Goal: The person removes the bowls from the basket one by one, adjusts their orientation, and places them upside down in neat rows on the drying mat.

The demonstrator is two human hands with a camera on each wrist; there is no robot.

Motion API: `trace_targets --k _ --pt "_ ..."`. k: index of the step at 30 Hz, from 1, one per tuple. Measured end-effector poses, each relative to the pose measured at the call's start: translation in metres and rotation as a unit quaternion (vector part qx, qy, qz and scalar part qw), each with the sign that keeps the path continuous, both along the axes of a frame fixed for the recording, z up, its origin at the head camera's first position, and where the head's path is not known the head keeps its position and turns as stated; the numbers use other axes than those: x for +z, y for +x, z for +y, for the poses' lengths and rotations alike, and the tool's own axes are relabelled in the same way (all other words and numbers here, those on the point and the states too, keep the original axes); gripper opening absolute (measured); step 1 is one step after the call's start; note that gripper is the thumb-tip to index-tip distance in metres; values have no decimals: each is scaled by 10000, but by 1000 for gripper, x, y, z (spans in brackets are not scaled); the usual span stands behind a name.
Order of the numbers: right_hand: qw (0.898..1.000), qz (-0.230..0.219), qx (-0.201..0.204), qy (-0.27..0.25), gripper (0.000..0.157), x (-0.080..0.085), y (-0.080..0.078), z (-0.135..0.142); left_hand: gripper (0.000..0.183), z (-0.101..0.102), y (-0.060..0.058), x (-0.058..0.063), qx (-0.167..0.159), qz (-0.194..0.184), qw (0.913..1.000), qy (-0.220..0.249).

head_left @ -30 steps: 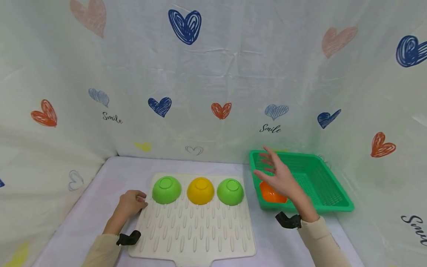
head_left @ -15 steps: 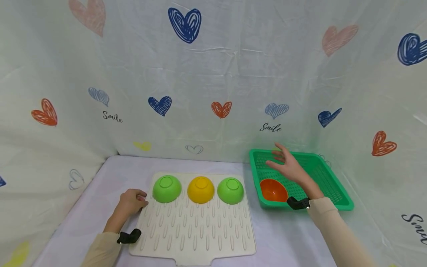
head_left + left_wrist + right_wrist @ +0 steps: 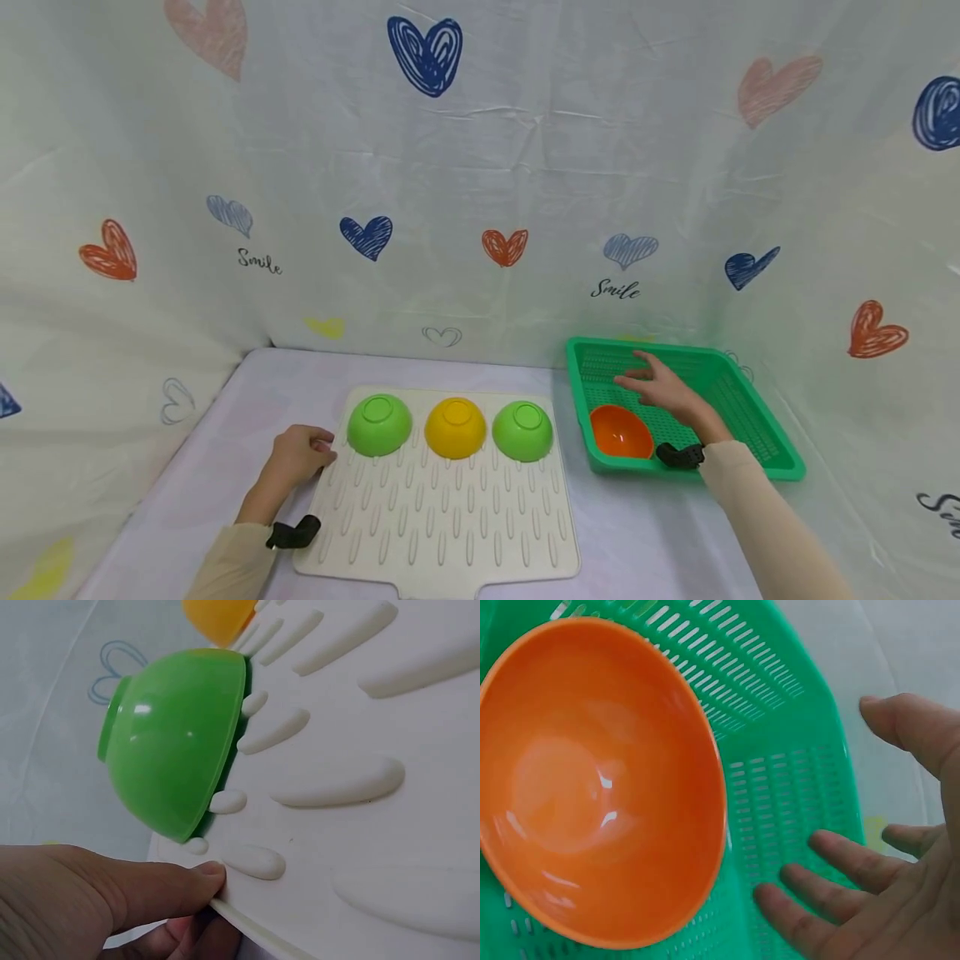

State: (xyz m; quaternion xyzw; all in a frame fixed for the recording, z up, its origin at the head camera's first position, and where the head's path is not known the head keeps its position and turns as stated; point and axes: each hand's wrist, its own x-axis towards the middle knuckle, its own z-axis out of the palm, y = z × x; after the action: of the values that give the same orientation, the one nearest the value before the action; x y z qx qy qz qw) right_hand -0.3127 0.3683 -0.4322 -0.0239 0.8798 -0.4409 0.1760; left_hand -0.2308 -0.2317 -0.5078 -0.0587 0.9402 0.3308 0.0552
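My left hand (image 3: 295, 457) pinches the left edge of a white ridged draining board (image 3: 442, 525), thumb on top and fingers beneath the rim, as the left wrist view shows. Upside down along the board's far side stand a green bowl (image 3: 379, 426), a yellow bowl (image 3: 455, 428) and a second green bowl (image 3: 522, 432). Over the green basket (image 3: 783, 467) my right hand (image 3: 666, 389) is spread, holding nothing. An orange bowl (image 3: 592, 787) sits mouth up in the basket's near left corner, apart from the right hand's fingers (image 3: 832, 855).
A pale cloth covers the table (image 3: 247, 400). Behind and at both sides hangs a white curtain (image 3: 525, 167) printed with hearts. The basket stands to the right of the board, near the curtain, with a gap between basket and board.
The right hand has moved right and lower over the basket, so the orange bowl shows fully. The left hand keeps its place on the board edge. The head view has shifted slightly.
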Motion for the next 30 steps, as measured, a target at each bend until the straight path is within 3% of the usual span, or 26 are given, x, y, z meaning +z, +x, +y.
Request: trace_targets --k 8,21,30 --pt "9984 -489 210 173 99 -11 4 6 34 0 1 -1 5 51 10000 50" --pt "9930 -984 463 469 58 -16 8 11 34 0 1 -2 18 54 9999 121" --pt "9880 -1423 158 586 51 -19 10 12 33 -1 1 -4 -9 149 9998 110"
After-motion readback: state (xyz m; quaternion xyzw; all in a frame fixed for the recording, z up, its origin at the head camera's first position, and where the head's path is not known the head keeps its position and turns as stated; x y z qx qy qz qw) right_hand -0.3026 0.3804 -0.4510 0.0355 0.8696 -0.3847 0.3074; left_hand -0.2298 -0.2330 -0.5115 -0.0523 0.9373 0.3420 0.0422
